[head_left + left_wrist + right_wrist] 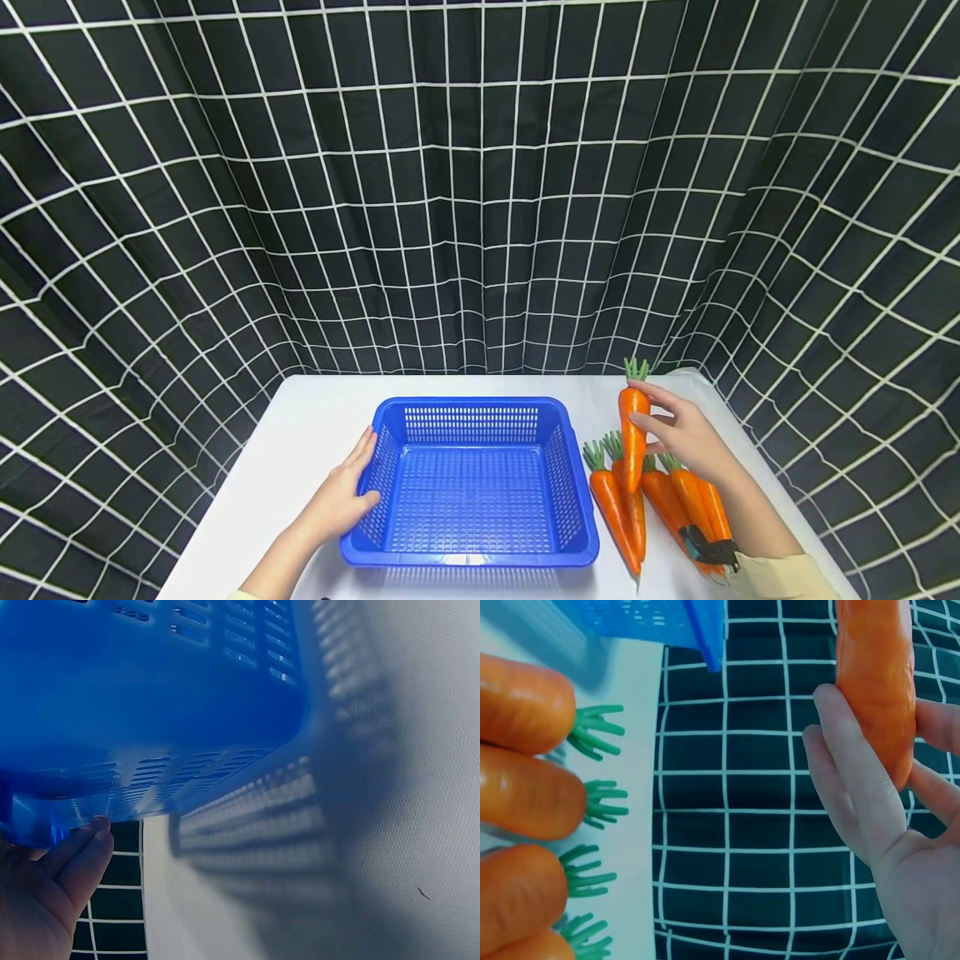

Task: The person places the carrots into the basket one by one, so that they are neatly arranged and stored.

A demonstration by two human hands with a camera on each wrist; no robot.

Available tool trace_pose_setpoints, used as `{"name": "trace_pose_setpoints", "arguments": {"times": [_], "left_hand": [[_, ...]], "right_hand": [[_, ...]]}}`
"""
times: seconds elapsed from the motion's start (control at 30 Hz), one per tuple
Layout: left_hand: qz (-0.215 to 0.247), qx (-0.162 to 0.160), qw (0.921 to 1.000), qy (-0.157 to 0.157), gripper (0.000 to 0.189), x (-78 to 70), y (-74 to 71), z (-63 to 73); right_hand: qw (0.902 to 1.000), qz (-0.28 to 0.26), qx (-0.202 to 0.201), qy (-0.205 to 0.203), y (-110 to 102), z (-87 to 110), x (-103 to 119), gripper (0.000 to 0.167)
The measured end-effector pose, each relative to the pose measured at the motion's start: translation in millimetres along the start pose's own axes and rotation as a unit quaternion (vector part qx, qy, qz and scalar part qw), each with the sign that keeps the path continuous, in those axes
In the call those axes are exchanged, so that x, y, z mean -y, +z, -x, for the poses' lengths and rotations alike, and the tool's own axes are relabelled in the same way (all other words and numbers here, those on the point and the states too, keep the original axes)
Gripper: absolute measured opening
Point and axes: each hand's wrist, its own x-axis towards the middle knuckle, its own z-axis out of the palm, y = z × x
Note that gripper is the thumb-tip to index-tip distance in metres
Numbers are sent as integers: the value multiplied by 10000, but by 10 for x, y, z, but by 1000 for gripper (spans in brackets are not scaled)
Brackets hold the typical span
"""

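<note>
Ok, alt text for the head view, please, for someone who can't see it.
A person's right hand holds a carrot near more carrots on a white table; the left hand touches the left rim of a blue basket beside them. Dark, white-gridded cloth hangs behind.

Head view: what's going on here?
A person's right hand holds a carrot lifted off the white table, over the other carrots lying right of the blue basket. The left hand touches the basket's left side. The held carrot is outside the basket.
</note>
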Motion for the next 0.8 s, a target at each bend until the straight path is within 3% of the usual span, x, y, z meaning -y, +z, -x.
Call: {"name": "trace_pose_setpoints", "arguments": {"times": [0.5, 0.8], "left_hand": [[-2, 11, 10000, -79, 91, -23, 0, 14], [-8, -20, 10000, -77, 91, -37, 5, 9]], "right_hand": [[9997, -198, 78, 133, 183, -46, 74, 61], [9989, -411, 226, 13, 295, -83, 138, 62]]}}
